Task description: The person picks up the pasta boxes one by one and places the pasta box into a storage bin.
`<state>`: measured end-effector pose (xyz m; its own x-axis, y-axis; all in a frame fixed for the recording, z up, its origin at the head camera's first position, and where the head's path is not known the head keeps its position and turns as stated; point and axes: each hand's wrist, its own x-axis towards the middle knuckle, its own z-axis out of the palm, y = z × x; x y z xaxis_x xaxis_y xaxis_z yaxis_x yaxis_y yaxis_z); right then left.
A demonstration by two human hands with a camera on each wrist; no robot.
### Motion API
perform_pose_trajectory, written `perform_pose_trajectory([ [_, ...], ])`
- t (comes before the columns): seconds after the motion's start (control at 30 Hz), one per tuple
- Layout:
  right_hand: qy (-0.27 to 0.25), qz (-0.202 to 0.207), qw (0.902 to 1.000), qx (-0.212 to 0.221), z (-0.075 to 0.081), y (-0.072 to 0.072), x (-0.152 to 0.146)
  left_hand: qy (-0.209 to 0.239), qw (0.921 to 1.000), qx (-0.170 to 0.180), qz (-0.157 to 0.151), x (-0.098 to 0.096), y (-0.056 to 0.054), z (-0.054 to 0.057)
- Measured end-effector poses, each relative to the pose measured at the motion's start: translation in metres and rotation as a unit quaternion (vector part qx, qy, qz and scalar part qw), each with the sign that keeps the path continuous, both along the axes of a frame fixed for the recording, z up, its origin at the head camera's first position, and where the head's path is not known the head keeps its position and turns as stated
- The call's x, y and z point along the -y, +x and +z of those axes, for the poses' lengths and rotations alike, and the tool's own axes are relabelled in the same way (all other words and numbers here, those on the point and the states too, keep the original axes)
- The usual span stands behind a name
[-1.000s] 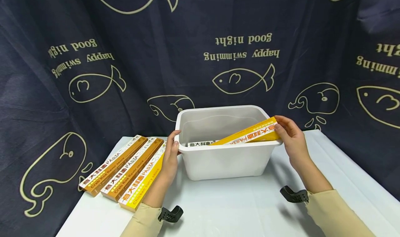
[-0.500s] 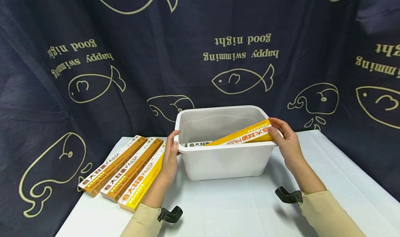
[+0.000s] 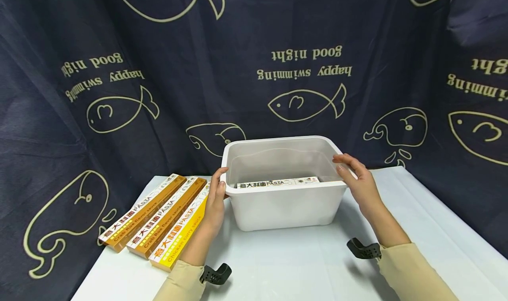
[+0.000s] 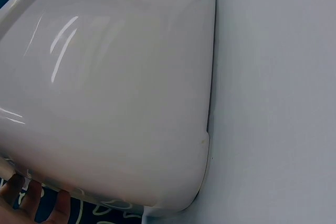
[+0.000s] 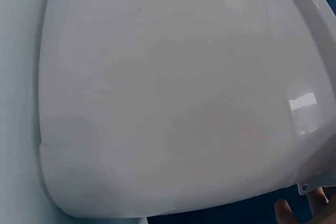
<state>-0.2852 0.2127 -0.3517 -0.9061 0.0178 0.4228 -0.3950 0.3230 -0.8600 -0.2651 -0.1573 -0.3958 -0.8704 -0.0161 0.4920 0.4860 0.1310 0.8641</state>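
A white plastic bin (image 3: 285, 208) stands on the table in the head view. My left hand (image 3: 216, 197) holds its left rim, thumb on the front side and fingers around the outside. Over the right rim, my right hand (image 3: 359, 179) has its fingers loosely bent with nothing between them. Inside the bin, the top of a white pasta box (image 3: 278, 183) with black lettering shows; the yellow pasta box is hidden behind the front wall. Both wrist views are mostly filled by the bin's outer wall (image 4: 121, 87), with fingertips (image 5: 286, 211) low in the right one.
Left of the bin lie two brown pasta boxes (image 3: 139, 210) (image 3: 168, 215) and one yellow pasta box (image 3: 180, 230), side by side at a slant. A dark curtain (image 3: 222, 71) with fish drawings hangs right behind the white table (image 3: 278, 261).
My right hand has let go of the yellow pasta box, which has dropped down into the bin out of sight. The right hand has shifted slightly left; the left hand has stayed on the rim.
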Motion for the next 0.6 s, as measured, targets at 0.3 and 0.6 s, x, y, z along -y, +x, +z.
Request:
perform_pose_trajectory([
  [0.3,-0.051,-0.012,0.9986,-0.002,-0.006,-0.001,0.004,0.002,0.9999,0.010,0.004,0.000,0.000,0.000],
  [0.6,-0.078,-0.014,0.9968,-0.006,-0.012,0.001,0.006,0.001,0.9999,0.011,0.010,-0.001,0.001,0.000],
])
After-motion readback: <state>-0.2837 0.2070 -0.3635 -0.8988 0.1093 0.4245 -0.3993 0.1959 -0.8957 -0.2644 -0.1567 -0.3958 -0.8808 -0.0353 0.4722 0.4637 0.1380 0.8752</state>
